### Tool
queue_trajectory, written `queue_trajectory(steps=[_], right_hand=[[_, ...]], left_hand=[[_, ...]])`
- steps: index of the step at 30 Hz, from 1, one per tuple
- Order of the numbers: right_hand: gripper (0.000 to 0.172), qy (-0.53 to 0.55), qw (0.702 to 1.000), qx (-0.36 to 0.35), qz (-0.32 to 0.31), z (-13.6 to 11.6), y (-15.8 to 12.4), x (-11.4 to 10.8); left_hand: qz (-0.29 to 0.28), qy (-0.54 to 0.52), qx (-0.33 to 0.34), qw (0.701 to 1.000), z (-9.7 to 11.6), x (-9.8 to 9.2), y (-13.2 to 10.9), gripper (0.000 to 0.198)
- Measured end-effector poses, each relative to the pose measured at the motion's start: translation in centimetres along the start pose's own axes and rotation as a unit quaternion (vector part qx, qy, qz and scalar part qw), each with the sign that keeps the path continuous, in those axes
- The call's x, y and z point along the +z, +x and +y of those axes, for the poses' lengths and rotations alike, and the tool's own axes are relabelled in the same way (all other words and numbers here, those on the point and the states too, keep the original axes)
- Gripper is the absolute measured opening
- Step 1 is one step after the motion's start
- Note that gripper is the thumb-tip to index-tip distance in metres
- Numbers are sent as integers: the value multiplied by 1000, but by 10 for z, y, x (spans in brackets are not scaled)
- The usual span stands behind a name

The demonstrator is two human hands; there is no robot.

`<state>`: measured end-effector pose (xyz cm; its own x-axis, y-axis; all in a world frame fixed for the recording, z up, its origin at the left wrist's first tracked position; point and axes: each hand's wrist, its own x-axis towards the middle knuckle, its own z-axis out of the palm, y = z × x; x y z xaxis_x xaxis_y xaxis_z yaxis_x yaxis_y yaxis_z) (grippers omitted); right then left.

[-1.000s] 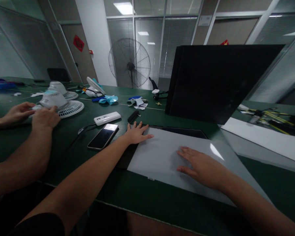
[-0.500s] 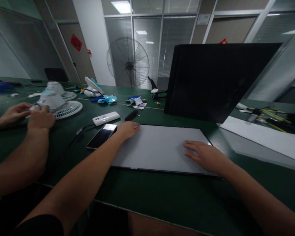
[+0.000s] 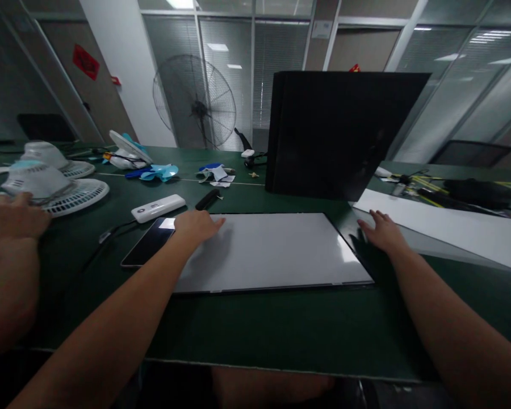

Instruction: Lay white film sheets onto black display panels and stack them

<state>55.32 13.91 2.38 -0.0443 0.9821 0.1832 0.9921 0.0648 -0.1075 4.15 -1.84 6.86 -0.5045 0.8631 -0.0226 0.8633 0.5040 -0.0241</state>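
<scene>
A flat, pale-grey panel with a thin dark rim point(image 3: 272, 250) lies on the green table before me. My left hand point(image 3: 196, 226) rests at its far left corner, one digit stretched across the surface; the other fingers are partly hidden. Off the panel's right side, my right hand point(image 3: 385, 232) is spread over the near edge of a translucent sheet point(image 3: 426, 241), holding nothing. Whether its fingertips touch the sheet I cannot tell. Beside my left wrist lies a dark-screened phone point(image 3: 147, 245), partly covered by my forearm.
Behind the panel stands a large black screen point(image 3: 344, 136). A long white board point(image 3: 451, 227) lies at right. Left are a white power bank point(image 3: 158, 208), a black object point(image 3: 208, 199) and white fan parts point(image 3: 38, 179), where another person's hand point(image 3: 15, 216) works.
My right hand has left the panel and moved right to the translucent sheet. My left hand stays at the panel's corner. The view has turned to the right.
</scene>
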Motion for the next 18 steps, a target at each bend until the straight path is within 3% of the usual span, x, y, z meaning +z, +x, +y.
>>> queue_trajectory(steps=[5, 10, 15, 18], right_hand=[[83, -6, 995, 68, -68, -1, 0, 16], [79, -16, 990, 99, -97, 5, 0, 6], [101, -41, 978, 180, -99, 17, 0, -2], [86, -49, 979, 172, -101, 11, -3, -2]], left_hand=[[-6, 7, 33, 999, -2, 7, 4, 85], [22, 9, 25, 999, -4, 10, 8, 76], [45, 23, 54, 997, 0, 6, 8, 70], [39, 35, 79, 995, 2, 5, 7, 69]])
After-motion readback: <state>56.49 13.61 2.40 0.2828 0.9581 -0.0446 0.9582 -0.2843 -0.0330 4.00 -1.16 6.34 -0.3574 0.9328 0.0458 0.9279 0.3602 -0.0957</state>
